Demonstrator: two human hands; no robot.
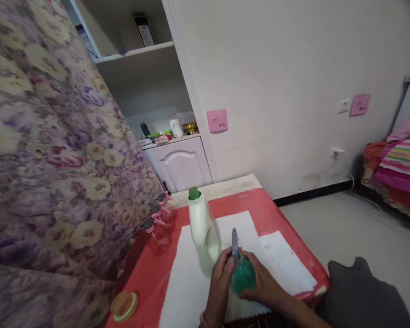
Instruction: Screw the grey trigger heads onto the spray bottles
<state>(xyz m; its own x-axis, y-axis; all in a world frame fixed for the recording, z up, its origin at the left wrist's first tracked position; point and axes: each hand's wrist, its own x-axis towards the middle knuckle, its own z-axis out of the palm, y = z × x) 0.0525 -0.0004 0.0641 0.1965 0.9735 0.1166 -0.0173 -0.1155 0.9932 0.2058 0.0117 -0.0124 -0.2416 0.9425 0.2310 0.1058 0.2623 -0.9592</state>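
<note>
A small spray bottle (243, 275) with green contents is between my two hands, its grey spray head (234, 246) pointing up and away. My left hand (219, 280) grips the spray head at the neck. Wrapped round the green body from the right is my right hand (261, 282). Just beyond my left hand stands a large pale green jug (201, 228) with a moulded handle. Its top is uncapped and shows a green spout (193, 194). A round cap (125, 306) lies at the table's near left.
Several clear spray bottles (159, 237) with pink and dark heads line the left table edge beside a floral curtain (71, 150). White paper sheets (287, 264) lie on the red table cover (242, 200). Behind are a cabinet (182, 164) and wall; a grey stool-like shape (358, 291) is right.
</note>
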